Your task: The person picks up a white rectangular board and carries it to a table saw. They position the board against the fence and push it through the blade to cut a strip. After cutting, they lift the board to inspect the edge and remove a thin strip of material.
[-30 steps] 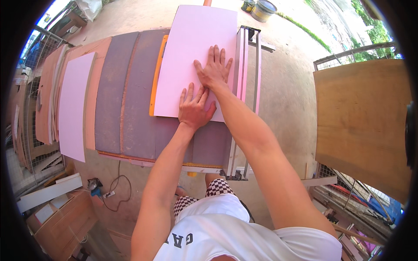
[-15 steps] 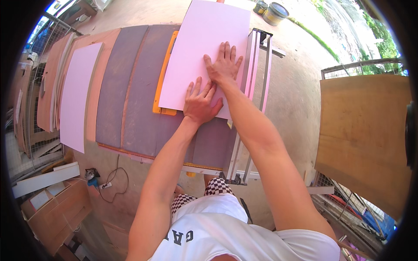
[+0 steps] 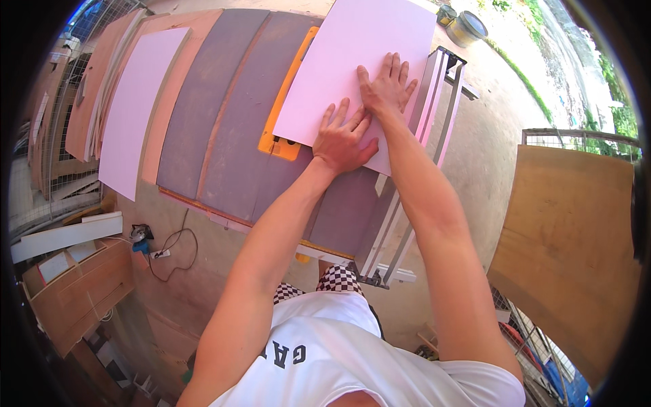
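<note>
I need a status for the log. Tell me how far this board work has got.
Looks done: one pale pink rectangular board lies apart on the left of the brown worktable.
In hand: left hand and right hand press flat on a second pale pink board, over the yellow saw plate.
Left: no cut visible in it.

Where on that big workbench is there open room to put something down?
Free: the dark table top between the pink sheet at the left and the yellow strip. Crowded: the pink panel, where left hand and right hand press flat.
</note>
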Tool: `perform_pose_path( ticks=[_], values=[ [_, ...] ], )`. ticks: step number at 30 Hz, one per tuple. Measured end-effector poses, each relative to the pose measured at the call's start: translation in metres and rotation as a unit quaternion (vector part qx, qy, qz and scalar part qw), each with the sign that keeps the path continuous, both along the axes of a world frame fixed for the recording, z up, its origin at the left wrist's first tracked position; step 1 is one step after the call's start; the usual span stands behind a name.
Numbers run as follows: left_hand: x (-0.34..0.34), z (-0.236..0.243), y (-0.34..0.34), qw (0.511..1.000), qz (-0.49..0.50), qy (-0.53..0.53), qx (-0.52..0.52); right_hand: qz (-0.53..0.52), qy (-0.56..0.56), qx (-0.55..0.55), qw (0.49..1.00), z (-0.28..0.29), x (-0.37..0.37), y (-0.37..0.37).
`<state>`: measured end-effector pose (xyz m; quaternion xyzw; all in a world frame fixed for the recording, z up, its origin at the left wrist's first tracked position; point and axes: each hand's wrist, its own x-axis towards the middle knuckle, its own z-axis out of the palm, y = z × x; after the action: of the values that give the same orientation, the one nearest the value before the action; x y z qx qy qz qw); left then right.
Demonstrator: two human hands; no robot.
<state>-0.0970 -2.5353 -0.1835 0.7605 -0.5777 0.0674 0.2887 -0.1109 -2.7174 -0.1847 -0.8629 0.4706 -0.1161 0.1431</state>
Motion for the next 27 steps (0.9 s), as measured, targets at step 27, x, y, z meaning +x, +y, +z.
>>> perform_pose_path(
  ticks=[27],
  values=[
    [0.018, -0.002, -0.04, 1.0, 0.002, -0.021, 0.011, 0.001, 0.013, -0.008, 1.0, -0.004, 0.018, -0.043]
  ],
)
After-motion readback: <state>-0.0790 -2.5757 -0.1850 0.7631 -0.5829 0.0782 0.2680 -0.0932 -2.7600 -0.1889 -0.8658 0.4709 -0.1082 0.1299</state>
